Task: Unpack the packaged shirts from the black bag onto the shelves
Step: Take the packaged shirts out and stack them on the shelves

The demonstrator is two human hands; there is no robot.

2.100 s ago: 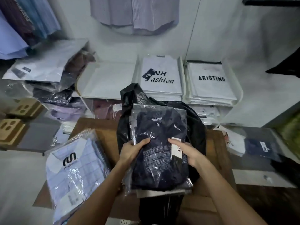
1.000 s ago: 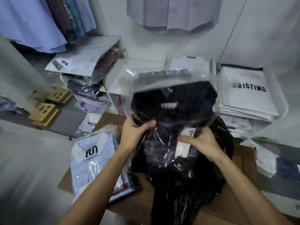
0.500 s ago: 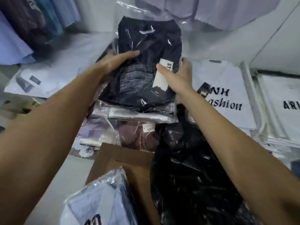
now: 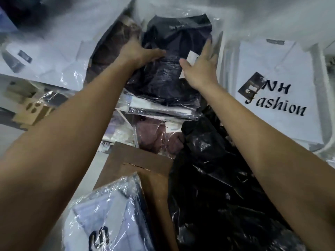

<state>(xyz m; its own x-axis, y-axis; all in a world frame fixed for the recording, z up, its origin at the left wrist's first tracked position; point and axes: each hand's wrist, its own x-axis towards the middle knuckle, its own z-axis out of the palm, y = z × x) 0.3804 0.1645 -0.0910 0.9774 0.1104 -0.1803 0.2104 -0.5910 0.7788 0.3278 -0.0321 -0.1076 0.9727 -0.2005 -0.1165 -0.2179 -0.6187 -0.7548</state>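
Dark navy shirt in clear plastic pkg (image 4: 170,69) lies on the shelf stack, beside the white "NH Fashion" pkgs (image 4: 275,84); my left hand (image 4: 137,53) & right hand (image 4: 201,66) lie flat on it, fingers spread, gripping nothing; crinkled black plastic bag (image 4: 217,187) looks bulky, so prob more inside; light blue checked shirt pkg (image 4: 108,214) waits on the brown cardboard box (image 4: 141,160).

Navy packaged shirt (image 4: 174,57); glossy black bag (image 4: 217,187).
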